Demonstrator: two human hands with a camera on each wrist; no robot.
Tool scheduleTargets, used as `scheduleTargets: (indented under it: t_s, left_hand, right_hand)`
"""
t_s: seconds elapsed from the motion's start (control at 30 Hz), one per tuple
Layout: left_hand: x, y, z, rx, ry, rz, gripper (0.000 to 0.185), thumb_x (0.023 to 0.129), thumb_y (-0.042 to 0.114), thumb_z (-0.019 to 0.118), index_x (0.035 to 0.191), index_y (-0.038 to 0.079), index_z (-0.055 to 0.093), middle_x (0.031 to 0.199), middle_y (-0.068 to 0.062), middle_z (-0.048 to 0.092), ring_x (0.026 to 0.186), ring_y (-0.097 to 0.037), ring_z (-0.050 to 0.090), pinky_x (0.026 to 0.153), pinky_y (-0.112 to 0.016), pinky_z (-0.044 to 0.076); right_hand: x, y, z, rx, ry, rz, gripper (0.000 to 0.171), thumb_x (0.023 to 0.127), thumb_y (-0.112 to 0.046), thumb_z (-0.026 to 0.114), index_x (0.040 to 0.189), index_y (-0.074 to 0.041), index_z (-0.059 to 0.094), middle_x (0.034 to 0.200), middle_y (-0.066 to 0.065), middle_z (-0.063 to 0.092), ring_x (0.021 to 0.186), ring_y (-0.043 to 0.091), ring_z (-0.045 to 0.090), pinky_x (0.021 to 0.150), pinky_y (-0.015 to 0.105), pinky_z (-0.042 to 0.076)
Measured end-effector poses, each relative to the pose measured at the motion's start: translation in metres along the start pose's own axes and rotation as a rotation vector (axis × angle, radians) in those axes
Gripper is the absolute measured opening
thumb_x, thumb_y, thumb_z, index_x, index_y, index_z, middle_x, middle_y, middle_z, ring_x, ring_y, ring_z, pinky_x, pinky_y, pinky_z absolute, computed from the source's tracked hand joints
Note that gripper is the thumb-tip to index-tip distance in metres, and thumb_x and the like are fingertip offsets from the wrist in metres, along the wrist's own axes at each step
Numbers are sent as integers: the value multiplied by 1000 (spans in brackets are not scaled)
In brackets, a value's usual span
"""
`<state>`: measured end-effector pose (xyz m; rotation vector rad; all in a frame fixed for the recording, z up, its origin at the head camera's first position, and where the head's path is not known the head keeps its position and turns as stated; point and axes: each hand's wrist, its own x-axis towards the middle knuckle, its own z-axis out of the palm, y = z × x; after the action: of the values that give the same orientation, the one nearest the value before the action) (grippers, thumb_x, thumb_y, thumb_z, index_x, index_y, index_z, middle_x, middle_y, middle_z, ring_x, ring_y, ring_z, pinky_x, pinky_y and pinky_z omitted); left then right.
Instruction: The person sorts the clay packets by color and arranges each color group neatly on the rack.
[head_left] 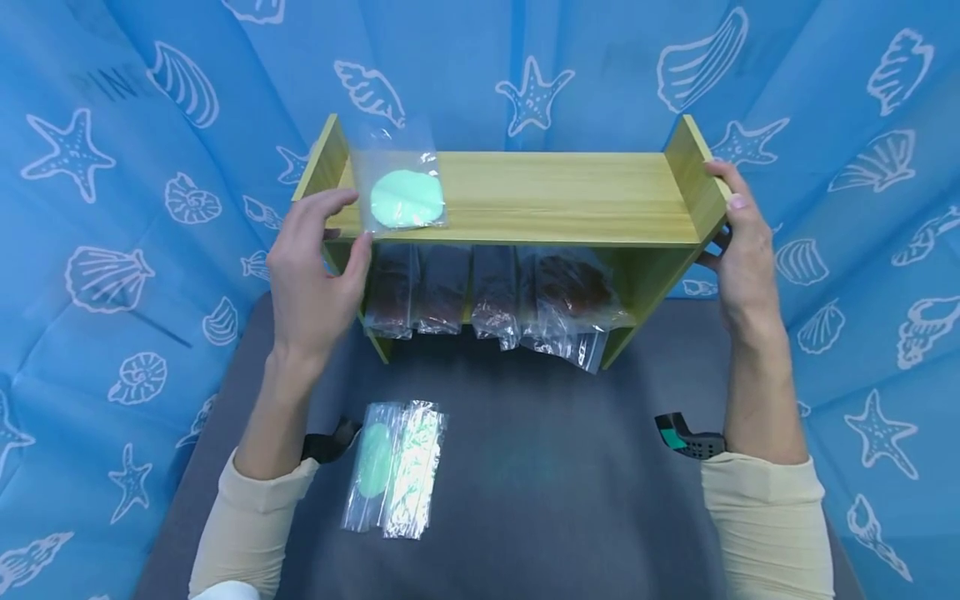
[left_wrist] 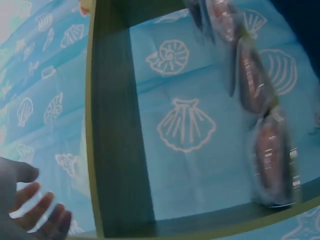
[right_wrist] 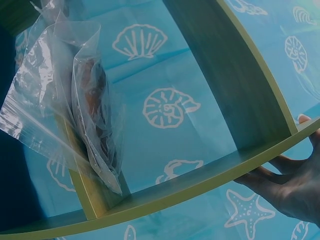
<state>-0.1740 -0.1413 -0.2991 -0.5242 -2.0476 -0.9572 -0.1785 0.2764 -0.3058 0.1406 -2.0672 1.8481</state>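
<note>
Hands sit at the two ends of a green wooden shelf (head_left: pixel 555 200) standing at the far edge of a dark grey worktop (head_left: pixel 540 467). The left hand (head_left: pixel 311 267) rests against the shelf's left end with relaxed, spread fingers, gripping nothing, thumb just beside a clear bag with a pale green disc (head_left: pixel 401 196) lying at the left end of the top board. The right hand (head_left: pixel 738 242) curls round the shelf's right side panel, thumb on top. Bags of brown contents (head_left: pixel 487 292) stand in a row on the lower board. Two more clear bags (head_left: pixel 393 467) lie near the worktop's front edge.
</note>
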Motion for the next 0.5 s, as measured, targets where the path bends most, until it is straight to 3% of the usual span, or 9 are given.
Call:
scheduleTargets:
  t_s: [0.23, 0.5]
  left_hand:
    - [-31, -7, -10, -160, 138, -25, 28, 90, 7, 68, 116, -2, 68, 110, -15, 69, 100, -26, 65, 82, -35, 52]
    - [-69, -17, -13, -238, 123, -46, 29, 87, 0, 67, 114, -8, 66, 104, -19, 70, 88, -32, 65, 80, -27, 51]
  right_hand:
    - [1, 0, 0, 20, -2, 1, 43, 106, -35, 35, 144, -27, 52, 142, 10, 37, 107, 29, 48, 71, 26, 52]
    - [0, -1, 0, 20, 15, 15, 43, 104, -37, 39, 143, -27, 54, 130, 11, 42, 102, 28, 51, 68, 25, 52]
